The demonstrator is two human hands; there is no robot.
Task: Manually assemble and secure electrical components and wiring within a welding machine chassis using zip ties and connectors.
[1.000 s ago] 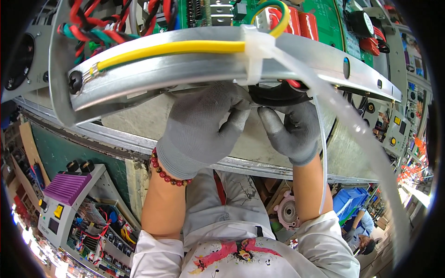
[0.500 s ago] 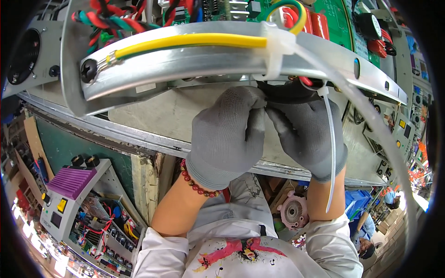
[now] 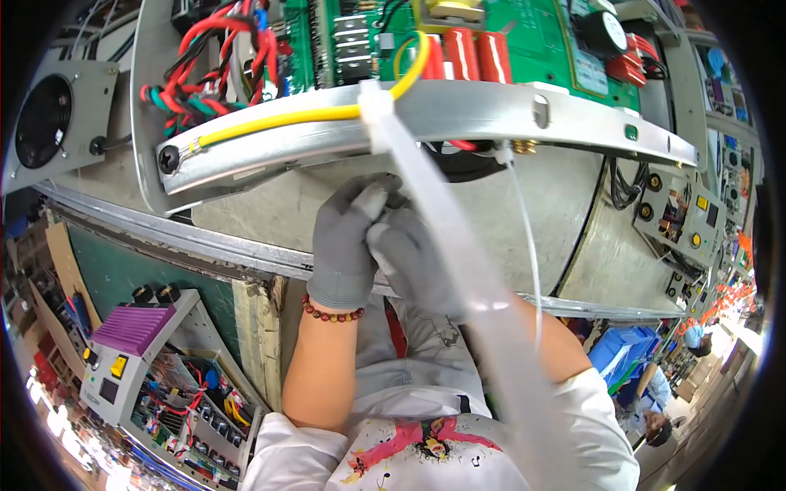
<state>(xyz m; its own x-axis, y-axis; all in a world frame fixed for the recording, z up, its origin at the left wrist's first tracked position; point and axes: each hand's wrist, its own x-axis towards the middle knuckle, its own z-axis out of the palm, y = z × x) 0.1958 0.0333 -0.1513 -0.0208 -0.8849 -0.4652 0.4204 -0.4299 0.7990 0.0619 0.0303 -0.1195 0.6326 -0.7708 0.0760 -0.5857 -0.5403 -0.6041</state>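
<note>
My left hand, in a grey knit glove, is closed with thumb and fingertips pressed together below the chassis rail. Against it lies my right hand, gloved alike, its fingers bent in a pinch. Anything between the fingertips is too small or hidden to name. Above them runs the bent metal rail of an open device. A yellow wire is screwed to its left end. One white cable tie binds this wire to the rail, its blurred tail crossing before my right hand. Under the rail, a thinner cable tie hangs by black cables.
A green circuit board with red capacitors sits behind the rail. A fan panel stands at left. A purple-finned device is at lower left, another grey unit at right. Blue bins and a person are at lower right.
Both hands have come away from the black cables under the rail and moved left and down, meeting at the fingertips. The view has shifted, showing more of the circuit board.
</note>
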